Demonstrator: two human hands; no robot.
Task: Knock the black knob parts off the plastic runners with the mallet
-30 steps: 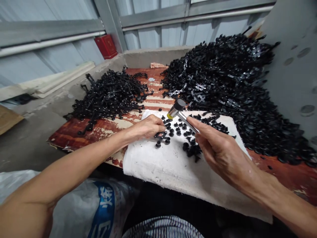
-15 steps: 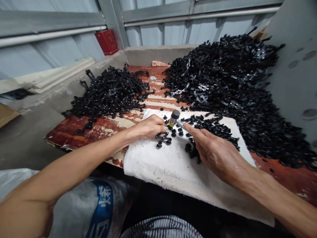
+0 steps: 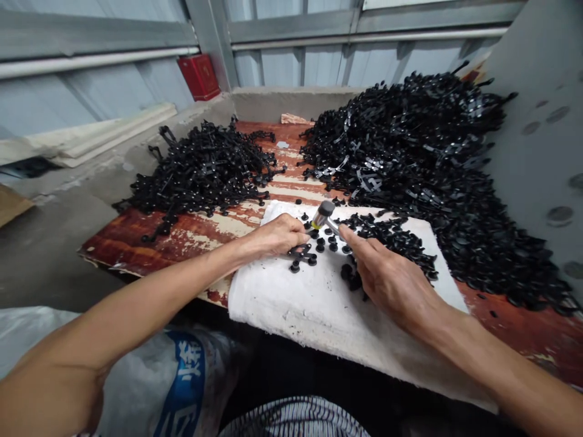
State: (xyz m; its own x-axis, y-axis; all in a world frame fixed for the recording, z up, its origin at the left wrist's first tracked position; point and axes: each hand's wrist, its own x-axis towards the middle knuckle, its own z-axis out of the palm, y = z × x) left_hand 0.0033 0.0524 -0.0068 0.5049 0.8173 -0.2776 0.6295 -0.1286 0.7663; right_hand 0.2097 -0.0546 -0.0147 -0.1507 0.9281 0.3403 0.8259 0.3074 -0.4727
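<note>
My right hand [image 3: 387,264] is closed round the metal handle of a small mallet [image 3: 323,213], index finger stretched along it. The mallet has a black face on top and a yellow band lower down; its head is just right of my left fingertips. With fingers pinched, my left hand [image 3: 285,233] holds a black jointed link [image 3: 300,250] against the white cloth [image 3: 291,303]. Two round black feet of this piece stick out towards me. Small black round studs [image 3: 333,244] lie between the hands. Whether the mallet touches anything is hidden.
A heap of black linked parts [image 3: 200,170] lies on the left of the worn red board [image 3: 136,243]. A larger black heap [image 3: 405,139] fills the right side. A red box [image 3: 199,77] stands at the back wall, and a plastic sack [image 3: 136,376] sits below left.
The mallet's head has shifted slightly to the right and tilted a little. My left hand keeps its pinch on the link, and the view has moved a bit.
</note>
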